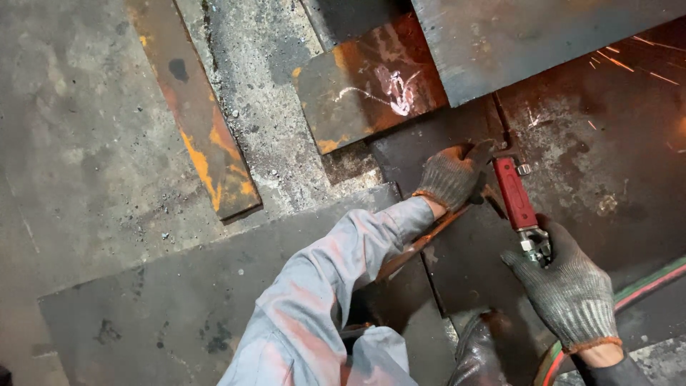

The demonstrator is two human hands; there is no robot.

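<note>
Torch (516, 193) lies between gloved hands, right (568, 286) gripping, left (451, 175) beside.

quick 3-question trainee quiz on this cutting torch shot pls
1. True or false: both hands wear knit gloves.
2. The right hand grips which end of the red-handled torch? A) the valve end where the hoses join B) the tip
3. What does the left hand rest on?

Key
1. True.
2. A; the red and green hoses run off from there.
3. The dark steel plate, beside the front of the torch handle.
</note>
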